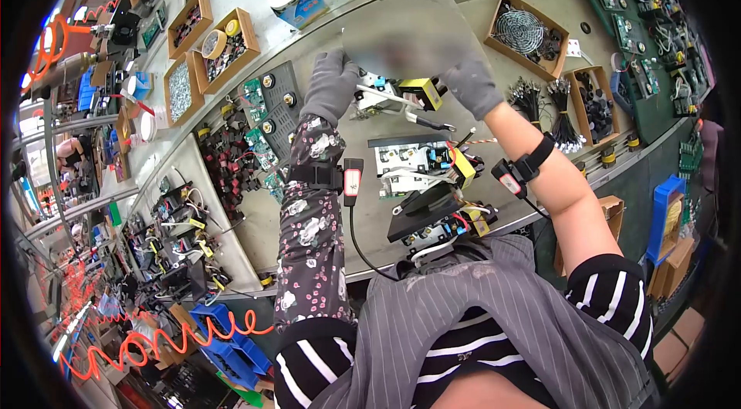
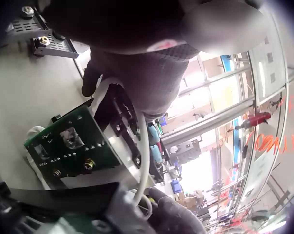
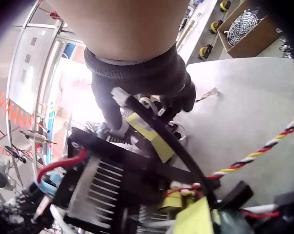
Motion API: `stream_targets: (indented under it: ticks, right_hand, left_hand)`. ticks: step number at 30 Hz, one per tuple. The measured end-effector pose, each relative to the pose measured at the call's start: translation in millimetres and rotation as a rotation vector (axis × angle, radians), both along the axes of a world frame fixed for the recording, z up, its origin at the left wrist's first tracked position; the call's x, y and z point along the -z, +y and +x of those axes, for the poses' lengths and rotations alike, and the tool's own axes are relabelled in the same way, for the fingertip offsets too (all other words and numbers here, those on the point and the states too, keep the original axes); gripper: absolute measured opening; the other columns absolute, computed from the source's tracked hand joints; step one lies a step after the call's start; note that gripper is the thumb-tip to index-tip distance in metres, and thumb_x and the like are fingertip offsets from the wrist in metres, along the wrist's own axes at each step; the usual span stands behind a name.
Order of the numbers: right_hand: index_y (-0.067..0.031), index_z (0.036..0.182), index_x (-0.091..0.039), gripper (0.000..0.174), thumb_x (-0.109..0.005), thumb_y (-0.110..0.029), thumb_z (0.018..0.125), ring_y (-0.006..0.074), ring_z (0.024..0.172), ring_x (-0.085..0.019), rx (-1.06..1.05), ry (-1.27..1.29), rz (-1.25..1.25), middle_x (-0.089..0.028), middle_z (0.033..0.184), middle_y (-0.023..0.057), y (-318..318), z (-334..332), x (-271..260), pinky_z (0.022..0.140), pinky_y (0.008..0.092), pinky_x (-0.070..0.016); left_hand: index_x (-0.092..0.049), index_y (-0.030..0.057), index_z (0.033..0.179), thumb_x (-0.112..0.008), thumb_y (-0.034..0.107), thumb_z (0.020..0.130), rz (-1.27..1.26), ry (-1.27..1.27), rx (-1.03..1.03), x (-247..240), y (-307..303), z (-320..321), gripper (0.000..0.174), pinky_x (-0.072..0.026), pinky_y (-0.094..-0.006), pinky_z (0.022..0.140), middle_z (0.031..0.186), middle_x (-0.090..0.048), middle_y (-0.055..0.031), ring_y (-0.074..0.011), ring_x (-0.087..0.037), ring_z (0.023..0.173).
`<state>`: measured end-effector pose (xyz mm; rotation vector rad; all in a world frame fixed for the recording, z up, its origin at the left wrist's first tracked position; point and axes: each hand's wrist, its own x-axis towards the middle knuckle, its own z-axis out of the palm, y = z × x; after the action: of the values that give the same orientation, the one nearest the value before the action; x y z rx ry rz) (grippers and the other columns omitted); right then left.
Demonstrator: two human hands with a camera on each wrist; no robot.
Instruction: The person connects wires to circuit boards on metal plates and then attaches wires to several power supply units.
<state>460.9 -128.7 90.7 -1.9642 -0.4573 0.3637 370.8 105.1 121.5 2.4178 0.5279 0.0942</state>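
Both hands wear grey gloves and grip a circuit board assembly between them. My left hand [image 1: 330, 89] holds its left end, fingers and thumb around the edge beside a white cable [image 2: 144, 161]. In the left wrist view its green board [image 2: 71, 141] stands tilted, solder side showing. My right hand [image 1: 472, 86] grips the other end, near a yellow-wrapped component [image 1: 421, 92]; in the right wrist view the fingers curl down behind that part. A black cable [image 1: 431, 123] trails from the assembly. Nearer the body lie a second assembly [image 1: 413, 158] and a third [image 1: 436, 233].
Red and black parts [image 1: 224, 166] and a black slotted plate [image 1: 274, 104] lie to the left. At the right stand a cardboard box with fan guards [image 1: 494, 27], cable bundles [image 1: 567, 119] and a box of black parts [image 1: 610, 131]. A blurred patch covers the far middle.
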Motion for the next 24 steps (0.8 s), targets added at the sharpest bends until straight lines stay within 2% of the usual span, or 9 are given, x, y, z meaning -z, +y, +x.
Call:
stream_targets:
  ticks: [1,2,4,9,15,18,20,21,24]
  right_hand:
    - [-0.0054,0.103,-0.063,0.039,-0.064,-0.037,0.081,0.0336,0.098,-0.056,-0.009,-0.324,0.023,-0.061,0.102,0.0175,2.3,-0.3,-18.9,0.085,0.0385,-0.0440]
    - [-0.0054,0.103,-0.063,0.039,-0.064,-0.037,0.081,0.0336,0.098,-0.056,-0.013,-0.324,0.020,-0.061,0.102,0.0175,8.2,1.3,-35.9,0.085,0.0385,-0.0440]
    - [-0.0094,0.103,-0.063,0.028,-0.064,-0.027,0.081,0.0282,0.089,-0.056,-0.280,-0.746,-0.092,-0.061,0.092,0.0097,26.7,1.8,-61.3,0.078,0.0405,-0.0458]
    - [-0.0082,0.087,-0.063,0.019,-0.061,-0.025,0.077,0.0270,0.082,-0.057,-0.484,-0.957,-0.362,-0.061,0.084,0.0092,79.1,4.7,-59.2,0.070,0.0401,-0.0464]
    - [-0.0059,0.077,-0.062,0.014,-0.057,-0.019,0.076,0.0274,0.075,-0.062,-0.647,-1.133,-0.542,-0.063,0.076,0.0104,88.4,15.6,-52.4,0.065,0.0392,-0.0477]
    - [-0.0028,0.080,-0.063,0.019,-0.057,-0.021,0.080,0.0259,0.074,-0.063,-0.410,-0.808,-0.238,-0.064,0.075,0.0126,73.9,24.8,-44.0,0.065,0.0347,-0.0471]
    - [-0.0002,0.086,-0.065,0.026,-0.060,-0.025,0.083,0.0210,0.071,-0.061,-0.060,-0.048,0.071,-0.064,0.074,0.0096,63.0,35.6,-24.6,0.063,0.0313,-0.0459]
    - [-0.0015,0.091,-0.067,0.024,-0.064,-0.024,0.083,0.0128,0.064,-0.054,0.011,0.211,0.165,-0.061,0.070,0.0035,56.9,32.9,-24.7,0.057,0.0261,-0.0425]
    - [-0.0032,0.087,-0.067,0.021,-0.063,-0.024,0.087,0.0052,0.055,-0.043,0.182,0.590,0.313,-0.052,0.067,-0.0029,54.7,21.2,-21.9,0.050,0.0190,-0.0346]
  left_hand:
    - [-0.059,0.0078,0.112,-0.055,0.025,0.088,-0.027,0.016,0.002,0.6,1.4,-0.7,0.030,-0.0431,-0.0397,0.089,0.108,-0.054,-0.0186,-0.0346,-0.055,0.102]
    - [-0.059,0.0077,0.112,-0.054,0.024,0.087,-0.055,0.032,0.005,1.2,1.3,-1.5,0.029,-0.0430,-0.0397,0.089,0.108,-0.054,-0.0187,-0.0343,-0.055,0.102]
    - [-0.058,0.0065,0.111,-0.054,0.020,0.087,-0.028,0.058,-0.004,-0.4,0.4,0.7,0.028,-0.0440,-0.0387,0.088,0.109,-0.053,-0.0183,-0.0327,-0.055,0.101]
    - [-0.059,0.0070,0.109,-0.053,0.024,0.088,-0.015,0.087,-0.035,0.8,0.6,0.4,0.028,-0.0422,-0.0394,0.091,0.111,-0.054,-0.0190,-0.0342,-0.054,0.104]
    - [-0.059,0.0036,0.107,-0.056,0.022,0.089,-0.103,0.056,-0.030,12.3,4.9,3.0,0.026,-0.0501,-0.0357,0.076,0.106,-0.055,-0.0166,-0.0264,-0.062,0.089]
    - [-0.059,0.0024,0.106,-0.056,0.021,0.089,0.032,0.037,-0.026,11.0,3.4,3.5,0.025,-0.0526,-0.0329,0.065,0.104,-0.056,-0.0155,-0.0229,-0.063,0.082]
    - [-0.059,0.0068,0.109,-0.052,0.030,0.089,-0.108,0.145,-0.073,11.1,3.6,4.9,0.032,-0.0408,-0.0377,0.095,0.113,-0.056,-0.0188,-0.0334,-0.052,0.110]
    - [-0.059,0.0074,0.111,-0.052,0.031,0.088,-0.085,0.167,-0.081,7.3,1.8,5.2,0.033,-0.0410,-0.0380,0.096,0.115,-0.055,-0.0191,-0.0334,-0.052,0.112]
    - [-0.059,0.0082,0.112,-0.052,0.031,0.088,-0.052,0.164,-0.075,-3.0,-3.3,3.2,0.033,-0.0421,-0.0385,0.095,0.116,-0.055,-0.0194,-0.0336,-0.054,0.110]
